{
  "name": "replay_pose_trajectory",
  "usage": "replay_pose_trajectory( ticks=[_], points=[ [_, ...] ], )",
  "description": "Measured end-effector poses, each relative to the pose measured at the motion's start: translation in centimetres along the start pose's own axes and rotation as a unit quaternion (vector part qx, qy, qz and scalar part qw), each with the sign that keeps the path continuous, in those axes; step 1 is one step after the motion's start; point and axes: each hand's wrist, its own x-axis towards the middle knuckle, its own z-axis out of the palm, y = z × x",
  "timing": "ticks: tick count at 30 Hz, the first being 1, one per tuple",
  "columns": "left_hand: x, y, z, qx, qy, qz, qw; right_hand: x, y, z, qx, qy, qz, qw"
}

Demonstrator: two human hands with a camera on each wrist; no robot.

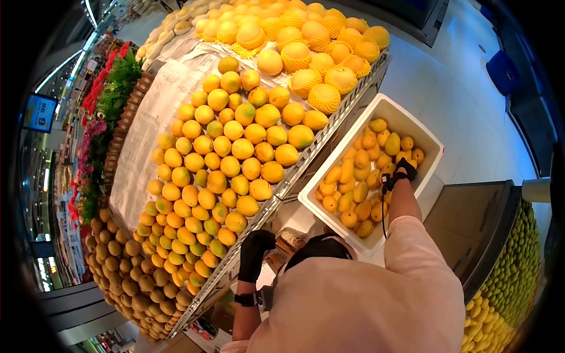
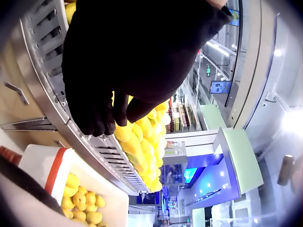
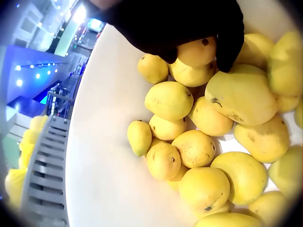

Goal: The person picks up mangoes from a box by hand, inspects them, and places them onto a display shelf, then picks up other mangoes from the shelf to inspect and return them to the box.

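Note:
My right hand [image 1: 405, 170], in a black glove, reaches into a white foam box [image 1: 312, 197] of yellow mangoes. In the right wrist view its thumb and fingers grip a mango [image 3: 198, 51] among the others at the box's wall. A large mango [image 3: 241, 94] lies just below the fingertips. My left hand [image 1: 257, 250], also gloved in black, hangs beside the metal rail [image 1: 276, 203] of the fruit stand, fingers loosely bent and holding nothing. In the left wrist view the left hand [image 2: 118, 61] overlaps that slotted rail.
Rows of mangoes [image 1: 241, 147] cover the stand to the left, with netted yellow fruit [image 1: 323, 97] at its far end and brown round fruit [image 1: 126, 270] at its near end. A dark-sided stand [image 1: 477, 223] with green fruit is on the right.

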Motion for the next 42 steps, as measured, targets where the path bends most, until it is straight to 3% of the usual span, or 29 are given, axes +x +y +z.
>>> replay_pose_trajectory(
  ticks=[5, 8, 10, 12, 13, 14, 16, 18, 19, 21, 23, 24, 26, 29, 33, 37, 40, 42],
  points=[
    [0.7, -0.5, -0.9, 0.003, -0.009, 0.010, 1.000, 0.3, 0.9, -0.4, 0.234, -0.078, 0.051, 0.968],
    [1.2, 0.2, -1.0, -0.046, -0.025, 0.026, 0.998, -8.3, -1.9, -4.3, 0.412, -0.104, 0.123, 0.897],
    [1.4, 0.7, -1.0, -0.068, -0.034, 0.051, 0.996, -7.9, -0.4, -2.1, 0.524, -0.160, 0.088, 0.832],
    [1.8, 1.4, -1.2, -0.047, -0.033, 0.058, 0.997, -9.8, 0.2, -2.2, 0.513, -0.260, 0.062, 0.815],
    [2.0, 1.7, -1.2, -0.041, -0.030, 0.060, 0.997, -9.9, 1.8, -1.8, 0.290, -0.279, -0.223, 0.888],
    [2.1, 1.9, -1.2, -0.036, -0.026, 0.062, 0.997, -9.6, 3.5, -1.0, 0.092, -0.155, -0.477, 0.860],
    [1.9, 2.5, -1.0, -0.045, -0.035, 0.087, 0.995, -13.4, 2.3, -2.7, 0.158, -0.222, -0.488, 0.830],
    [1.8, 3.1, -1.0, -0.080, -0.046, 0.093, 0.991, -17.5, 0.1, -5.7, 0.363, -0.456, -0.325, 0.745],
    [2.0, 3.1, -1.1, -0.076, -0.044, 0.088, 0.992, -21.2, -1.8, -9.3, 0.424, -0.547, -0.125, 0.711],
    [2.3, 2.8, -1.3, -0.069, -0.042, 0.073, 0.994, -22.2, -2.6, -9.3, 0.314, -0.556, -0.267, 0.722],
    [2.4, 3.1, -1.1, -0.065, -0.028, 0.074, 0.995, -24.9, -3.7, -11.1, 0.313, -0.594, -0.249, 0.698],
    [2.2, 3.2, -1.0, -0.064, -0.019, 0.071, 0.995, -26.0, -3.9, -11.0, 0.360, -0.638, -0.223, 0.643],
    [1.7, 3.8, -0.7, -0.064, -0.034, 0.110, 0.991, -28.4, -4.9, -12.5, 0.319, -0.691, -0.251, 0.598],
    [1.6, 4.0, -0.8, -0.069, -0.039, 0.104, 0.991, -32.2, -5.4, -13.9, 0.339, -0.758, -0.222, 0.511],
    [1.3, 4.1, -0.8, -0.056, -0.027, 0.122, 0.991, -35.9, -5.5, -14.4, 0.314, -0.797, -0.219, 0.467],
    [1.2, 5.5, 0.6, -0.014, -0.026, 0.138, 0.990, -38.9, -5.3, -15.0, 0.196, -0.747, -0.346, 0.532],
    [1.1, 6.5, 3.0, 0.008, -0.017, 0.211, 0.977, -41.8, -4.8, -15.1, 0.140, -0.715, -0.423, 0.538],
    [1.7, 7.2, 4.3, 0.008, -0.010, 0.235, 0.972, -43.5, -4.0, -15.1, 0.156, -0.744, -0.385, 0.523]
  ],
)
